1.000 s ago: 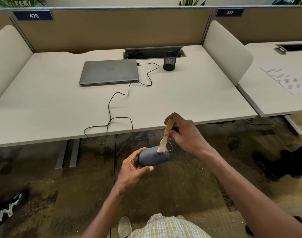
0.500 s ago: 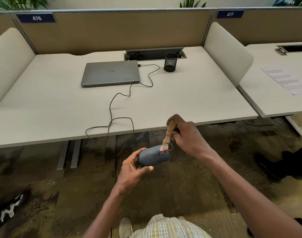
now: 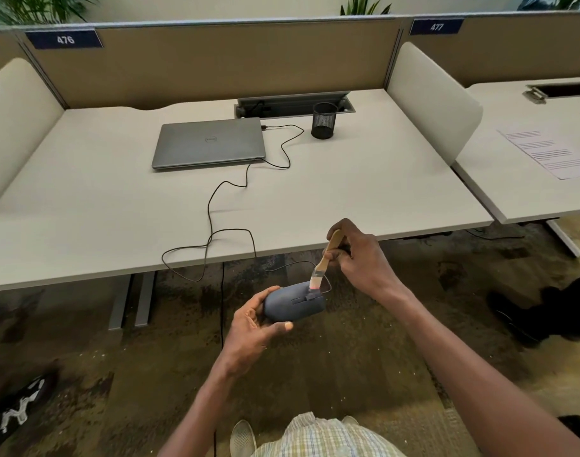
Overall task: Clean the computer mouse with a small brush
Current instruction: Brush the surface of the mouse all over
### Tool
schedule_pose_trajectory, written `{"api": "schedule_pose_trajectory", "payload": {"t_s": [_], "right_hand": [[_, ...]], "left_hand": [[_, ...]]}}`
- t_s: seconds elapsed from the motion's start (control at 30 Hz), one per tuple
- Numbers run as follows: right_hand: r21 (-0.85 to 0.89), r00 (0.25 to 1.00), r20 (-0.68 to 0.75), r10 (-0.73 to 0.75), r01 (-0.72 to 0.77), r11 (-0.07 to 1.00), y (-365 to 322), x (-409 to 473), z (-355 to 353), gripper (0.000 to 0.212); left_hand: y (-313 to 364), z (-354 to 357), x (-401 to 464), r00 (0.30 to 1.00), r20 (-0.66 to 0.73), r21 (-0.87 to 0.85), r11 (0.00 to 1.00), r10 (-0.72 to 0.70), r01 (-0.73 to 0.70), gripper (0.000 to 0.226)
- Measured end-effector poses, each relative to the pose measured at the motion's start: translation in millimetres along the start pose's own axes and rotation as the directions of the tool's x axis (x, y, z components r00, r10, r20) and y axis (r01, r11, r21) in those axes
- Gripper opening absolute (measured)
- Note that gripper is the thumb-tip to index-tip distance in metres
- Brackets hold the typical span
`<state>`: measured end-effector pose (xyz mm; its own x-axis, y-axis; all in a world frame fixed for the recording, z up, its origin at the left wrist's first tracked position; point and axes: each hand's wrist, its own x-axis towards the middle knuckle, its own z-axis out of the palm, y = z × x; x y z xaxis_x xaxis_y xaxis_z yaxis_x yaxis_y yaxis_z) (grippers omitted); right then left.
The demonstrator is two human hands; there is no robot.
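A dark grey wired computer mouse point(image 3: 292, 303) is held in the air below the desk's front edge. My left hand point(image 3: 254, 328) grips its rear end, thumb along the near side. My right hand point(image 3: 361, 258) pinches the wooden handle of a small brush point(image 3: 325, 258). The brush's pinkish bristles touch the front top of the mouse, near its scroll wheel. The mouse's thin black cable point(image 3: 213, 225) loops up over the desk edge.
On the beige desk point(image 3: 348, 192) lie a closed grey laptop point(image 3: 209, 143) and a black mesh pen cup point(image 3: 324, 120). A neighbouring desk at right holds a printed sheet point(image 3: 545, 153). Dark shoes sit on the carpet at far left and right.
The brush tip has shifted slightly along the front of the mouse. The hands and the mouse stay almost in the same place.
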<state>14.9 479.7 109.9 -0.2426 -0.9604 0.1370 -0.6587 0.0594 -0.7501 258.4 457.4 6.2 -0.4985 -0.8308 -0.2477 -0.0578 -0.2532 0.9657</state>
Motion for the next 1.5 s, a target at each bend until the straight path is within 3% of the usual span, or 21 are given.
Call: {"api": "schedule_pose_trajectory", "payload": {"t_s": [0.17, 0.37, 0.47, 0.63, 0.77, 0.87, 0.97, 1.17, 1.33, 1.5], "right_hand": [[0.015, 0.993, -0.12, -0.012, 0.014, 1.0, -6.1, 4.0, 6.1, 0.032], [0.013, 0.996, -0.08, 0.029, -0.029, 1.0, -30.1, 12.8, 28.8, 0.057], [-0.085, 0.995, -0.07, 0.074, -0.08, 0.993, -35.5, 18.5, 37.5, 0.057], [-0.304, 0.984, -0.069, 0.167, -0.18, 0.935, -27.6, 25.4, 21.6, 0.035], [-0.483, 0.988, -0.097, 0.117, -0.149, 0.863, -22.3, 25.8, 9.0, 0.039], [-0.327, 0.99, -0.134, 0.049, -0.091, 0.94, -29.8, 24.5, 11.3, 0.055], [-0.183, 0.995, -0.08, 0.065, -0.079, 0.98, -36.2, 23.2, 17.8, 0.063], [-0.273, 0.994, -0.099, 0.048, -0.073, 0.959, -20.8, 19.5, 8.8, 0.052], [-0.079, 0.992, -0.114, 0.049, -0.058, 0.995, -15.5, 13.7, 3.3, 0.05], [-0.095, 0.97, -0.223, 0.092, -0.116, 0.989, 5.2, 0.9, 2.4, 0.045]], "left_hand": [[1.7, -0.7, -0.2, 1.0, 0.001, 0.006, 1.0, 0.003, -0.003, 0.073], [2.3, 7.0, 3.0, 1.0, -0.01, 0.004, 1.0, 0.018, -0.018, 0.074], [2.2, 6.8, 3.4, 0.999, -0.008, 0.035, 0.999, 0.035, -0.035, 0.074], [-2.6, 2.3, 0.6, 0.998, 0.015, 0.059, 0.997, 0.055, -0.056, 0.075], [-6.6, 2.1, -2.5, 0.998, 0.006, 0.051, 0.997, 0.056, -0.056, 0.074], [-4.3, 2.7, -1.6, 0.998, -0.008, 0.036, 0.998, 0.059, -0.058, 0.074], [-0.6, 3.7, -0.7, 0.998, -0.005, 0.028, 0.998, 0.065, -0.065, 0.074], [-0.2, 2.9, -1.3, 0.998, -0.016, -0.004, 0.998, 0.057, -0.057, 0.072], [-2.1, 1.1, 0.6, 0.998, -0.037, -0.034, 0.998, 0.049, -0.051, 0.074], [-4.1, -5.1, 0.1, 0.997, -0.066, -0.059, 0.998, 0.032, -0.036, 0.076]]}}
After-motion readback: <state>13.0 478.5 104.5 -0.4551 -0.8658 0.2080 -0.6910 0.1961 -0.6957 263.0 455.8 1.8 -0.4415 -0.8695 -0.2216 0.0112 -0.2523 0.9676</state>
